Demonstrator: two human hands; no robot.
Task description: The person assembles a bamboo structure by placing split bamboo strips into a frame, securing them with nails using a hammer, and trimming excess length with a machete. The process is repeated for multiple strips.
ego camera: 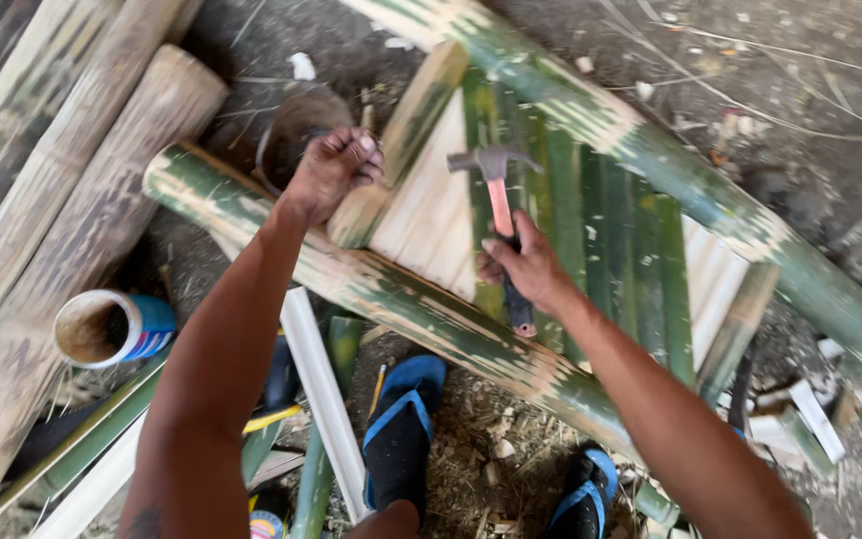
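My right hand [526,268] grips a claw hammer [499,190] by its pink and black handle, the steel head raised over green bamboo slats [591,220]. My left hand [336,168] is closed around what looks like small nails, held above the end of a short bamboo crosspiece [406,135]. The slats lie between two long green bamboo poles, the near pole [381,289] and the far pole [650,150]. Pale split slats [431,215] sit beside the green ones.
Thick dry bamboo trunks [62,200] lie at the left. A small round tin [112,327] with a blue side rests near them, and a dark bowl [296,130] sits behind my left hand. My feet in blue and black sandals [401,429] stand on littered ground with offcuts [810,419].
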